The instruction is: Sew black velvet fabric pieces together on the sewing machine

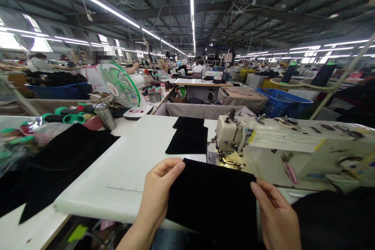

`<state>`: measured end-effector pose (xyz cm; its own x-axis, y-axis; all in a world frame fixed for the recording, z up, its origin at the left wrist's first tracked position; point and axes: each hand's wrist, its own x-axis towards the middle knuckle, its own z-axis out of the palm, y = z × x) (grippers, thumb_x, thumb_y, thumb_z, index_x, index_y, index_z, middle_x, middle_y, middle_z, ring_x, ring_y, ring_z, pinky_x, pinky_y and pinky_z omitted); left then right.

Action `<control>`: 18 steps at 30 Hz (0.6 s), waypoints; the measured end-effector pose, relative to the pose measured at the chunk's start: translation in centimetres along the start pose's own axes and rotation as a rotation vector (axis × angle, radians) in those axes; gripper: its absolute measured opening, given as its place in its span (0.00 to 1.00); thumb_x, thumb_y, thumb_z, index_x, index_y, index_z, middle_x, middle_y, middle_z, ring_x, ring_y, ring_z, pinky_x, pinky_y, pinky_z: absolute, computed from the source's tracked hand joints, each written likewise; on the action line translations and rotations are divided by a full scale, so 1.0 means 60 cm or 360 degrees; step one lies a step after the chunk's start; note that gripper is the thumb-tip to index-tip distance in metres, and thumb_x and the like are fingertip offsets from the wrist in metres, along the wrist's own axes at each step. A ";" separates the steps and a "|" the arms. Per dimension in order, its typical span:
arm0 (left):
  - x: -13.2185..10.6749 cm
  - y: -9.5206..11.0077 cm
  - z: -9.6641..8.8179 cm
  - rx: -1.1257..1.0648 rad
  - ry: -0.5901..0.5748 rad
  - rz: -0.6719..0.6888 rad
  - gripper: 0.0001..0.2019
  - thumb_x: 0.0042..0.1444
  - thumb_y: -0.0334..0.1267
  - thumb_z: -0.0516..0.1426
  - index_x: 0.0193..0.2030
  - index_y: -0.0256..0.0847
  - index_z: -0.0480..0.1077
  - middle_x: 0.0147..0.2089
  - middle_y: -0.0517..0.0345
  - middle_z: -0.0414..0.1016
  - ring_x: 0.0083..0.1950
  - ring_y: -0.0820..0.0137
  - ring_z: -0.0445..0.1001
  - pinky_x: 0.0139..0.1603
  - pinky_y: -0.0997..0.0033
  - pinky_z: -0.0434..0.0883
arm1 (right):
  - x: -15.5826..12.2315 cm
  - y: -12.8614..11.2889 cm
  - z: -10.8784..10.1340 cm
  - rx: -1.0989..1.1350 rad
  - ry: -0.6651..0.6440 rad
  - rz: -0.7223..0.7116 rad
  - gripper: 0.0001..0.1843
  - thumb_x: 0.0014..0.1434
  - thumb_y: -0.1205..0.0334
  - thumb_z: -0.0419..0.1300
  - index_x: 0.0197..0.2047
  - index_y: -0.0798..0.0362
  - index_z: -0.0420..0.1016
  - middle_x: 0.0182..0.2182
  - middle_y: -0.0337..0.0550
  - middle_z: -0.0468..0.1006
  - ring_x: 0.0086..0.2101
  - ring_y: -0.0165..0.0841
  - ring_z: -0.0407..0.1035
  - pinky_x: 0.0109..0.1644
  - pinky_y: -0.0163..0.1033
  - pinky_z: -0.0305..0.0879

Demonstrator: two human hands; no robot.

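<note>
I hold a black fabric piece (212,197) in front of me, above the near edge of the white sewing table (123,172). My left hand (159,191) grips its left edge, thumb on top and fingers curled behind. My right hand (274,211) pinches the right edge the same way. The top edge of the fabric lies just in front of the presser foot of the cream sewing machine (231,136). Behind it, two more black fabric pieces (189,136) lie flat on the table.
A large black cloth (58,164) drapes over the table at left. A green table fan (121,86), a metal flask (104,116) and thread cones (68,117) stand behind it. Pink snips (290,170) lie right of the machine. Other workers sit far off.
</note>
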<state>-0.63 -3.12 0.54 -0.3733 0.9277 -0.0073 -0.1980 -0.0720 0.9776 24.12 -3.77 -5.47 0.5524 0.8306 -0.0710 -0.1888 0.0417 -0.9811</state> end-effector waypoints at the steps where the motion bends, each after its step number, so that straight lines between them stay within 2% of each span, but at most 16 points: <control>1: 0.000 0.001 0.001 -0.0013 -0.0007 -0.0010 0.15 0.40 0.47 0.72 0.31 0.40 0.80 0.33 0.55 0.81 0.37 0.68 0.75 0.42 0.71 0.72 | -0.001 -0.003 0.001 0.0011 0.0005 0.0012 0.28 0.34 0.44 0.76 0.36 0.53 0.83 0.35 0.43 0.84 0.40 0.42 0.77 0.49 0.41 0.73; 7: -0.003 0.008 0.006 -0.0009 0.0011 0.0061 0.14 0.38 0.46 0.72 0.28 0.40 0.79 0.32 0.57 0.80 0.36 0.69 0.74 0.42 0.73 0.71 | -0.003 -0.012 0.003 0.0019 0.0009 0.0053 0.29 0.30 0.43 0.77 0.33 0.54 0.82 0.31 0.43 0.83 0.38 0.42 0.77 0.43 0.39 0.74; 13: 0.002 0.008 0.008 0.0052 0.0042 0.0144 0.14 0.39 0.44 0.72 0.27 0.39 0.77 0.32 0.57 0.79 0.35 0.70 0.75 0.41 0.73 0.72 | 0.006 0.009 -0.005 0.0086 -0.0081 -0.0055 0.24 0.40 0.48 0.76 0.38 0.53 0.82 0.36 0.44 0.84 0.39 0.40 0.78 0.46 0.40 0.74; 18: 0.013 0.007 0.001 0.0016 0.0132 0.0117 0.16 0.32 0.39 0.73 0.27 0.41 0.73 0.28 0.63 0.79 0.33 0.71 0.77 0.37 0.75 0.74 | -0.002 -0.018 0.003 -0.0023 -0.0186 -0.0269 0.17 0.47 0.49 0.72 0.36 0.53 0.83 0.37 0.47 0.84 0.39 0.41 0.77 0.46 0.43 0.74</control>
<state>-0.94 -2.40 0.98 -0.4602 0.8865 0.0477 -0.1583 -0.1348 0.9782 24.12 -3.84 -4.37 0.4773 0.8711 0.1153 -0.0891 0.1786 -0.9799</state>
